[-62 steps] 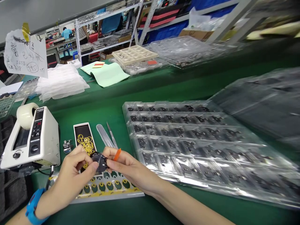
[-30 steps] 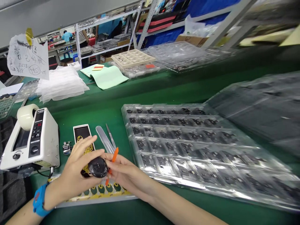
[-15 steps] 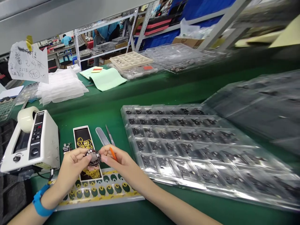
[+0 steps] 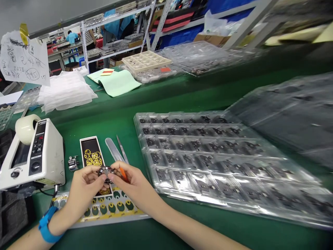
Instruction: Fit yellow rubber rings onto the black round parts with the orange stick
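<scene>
Between my two hands is a small round black part (image 4: 105, 170) with a shiny rim and pale spots. My left hand (image 4: 84, 189) pinches its left side, thumb on top. The thumb of my right hand (image 4: 132, 184) presses on its right side. A slim orange tool (image 4: 123, 174) is tucked in the right fingers; its tip is hidden. Below and behind the hands sits a white-rimmed box (image 4: 88, 138) of thin yellow rings (image 4: 93, 158). A sheet of green and yellow stickers (image 4: 111, 208) lies partly under the box and hands.
Tweezers (image 4: 122, 149) and a flat grey strip (image 4: 112, 149) lie beyond the right hand. A white tape dispenser (image 4: 49, 152) stands left, with a small metal counter (image 4: 73, 163) beside it. A large clear tray (image 4: 208, 159) of black parts fills the right.
My right thumb has moved from the part's edge onto its face. The part has tilted and shifted slightly right. The whole view has shifted a little.
</scene>
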A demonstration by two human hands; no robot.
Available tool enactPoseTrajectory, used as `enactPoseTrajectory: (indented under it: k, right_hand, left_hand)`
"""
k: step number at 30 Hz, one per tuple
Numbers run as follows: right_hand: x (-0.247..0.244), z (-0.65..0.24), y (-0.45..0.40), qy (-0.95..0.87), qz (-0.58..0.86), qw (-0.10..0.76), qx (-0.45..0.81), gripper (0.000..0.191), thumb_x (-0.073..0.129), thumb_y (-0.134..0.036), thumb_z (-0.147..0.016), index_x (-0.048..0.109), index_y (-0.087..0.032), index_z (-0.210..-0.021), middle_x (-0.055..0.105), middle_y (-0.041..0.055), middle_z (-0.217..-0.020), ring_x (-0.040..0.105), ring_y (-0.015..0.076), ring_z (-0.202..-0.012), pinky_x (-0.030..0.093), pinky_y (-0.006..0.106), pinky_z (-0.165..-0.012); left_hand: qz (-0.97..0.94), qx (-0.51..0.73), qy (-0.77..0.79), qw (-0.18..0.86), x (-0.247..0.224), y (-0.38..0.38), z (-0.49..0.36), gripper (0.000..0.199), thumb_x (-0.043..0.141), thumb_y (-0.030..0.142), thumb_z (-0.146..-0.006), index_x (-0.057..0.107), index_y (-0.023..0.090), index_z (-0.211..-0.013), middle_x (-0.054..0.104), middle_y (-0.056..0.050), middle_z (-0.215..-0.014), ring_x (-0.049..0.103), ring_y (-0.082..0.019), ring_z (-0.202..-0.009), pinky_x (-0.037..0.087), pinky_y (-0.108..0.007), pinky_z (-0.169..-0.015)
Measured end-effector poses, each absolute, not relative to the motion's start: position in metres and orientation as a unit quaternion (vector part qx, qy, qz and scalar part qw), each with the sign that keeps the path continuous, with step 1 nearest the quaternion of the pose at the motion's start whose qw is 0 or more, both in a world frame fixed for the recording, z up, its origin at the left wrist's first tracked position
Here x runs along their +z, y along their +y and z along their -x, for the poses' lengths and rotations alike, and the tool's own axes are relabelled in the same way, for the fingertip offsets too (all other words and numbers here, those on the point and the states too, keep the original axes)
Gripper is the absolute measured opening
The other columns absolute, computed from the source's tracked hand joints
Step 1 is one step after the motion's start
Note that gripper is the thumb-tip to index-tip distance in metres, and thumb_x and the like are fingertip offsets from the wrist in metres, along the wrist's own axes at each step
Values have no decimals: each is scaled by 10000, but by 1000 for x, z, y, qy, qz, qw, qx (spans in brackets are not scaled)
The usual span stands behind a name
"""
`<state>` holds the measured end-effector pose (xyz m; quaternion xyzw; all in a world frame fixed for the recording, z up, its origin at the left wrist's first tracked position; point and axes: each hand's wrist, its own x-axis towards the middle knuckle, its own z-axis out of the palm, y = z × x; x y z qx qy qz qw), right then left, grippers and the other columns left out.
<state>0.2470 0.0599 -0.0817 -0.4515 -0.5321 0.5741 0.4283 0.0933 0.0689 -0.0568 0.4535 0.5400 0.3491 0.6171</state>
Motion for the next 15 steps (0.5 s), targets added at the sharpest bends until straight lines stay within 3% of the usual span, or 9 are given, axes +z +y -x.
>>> enactPoseTrajectory:
  k: [8,15]
  right_hand:
    - [-84,-247,58,-524,448,433,581,375,598,-527,-814,495,-188,-689,393,-45,-595,323,95,-544,284,240,-504]
    - [-86,-247,55,-522,454,428,581,307,568,-462,-829,502,-187,-710,390,-41,-602,327,102,-554,274,247,-514]
  left_hand:
    - [-453,331,559,610,-50,66,-96,303,795,380,-580,656,146,-711,619,9,-508,579,-118,-493,487,-214,-516]
    - [-435,331,567,616,-47,66,-100,309,777,388,-554,648,146,-695,613,14,-512,583,-112,-492,501,-210,-524]
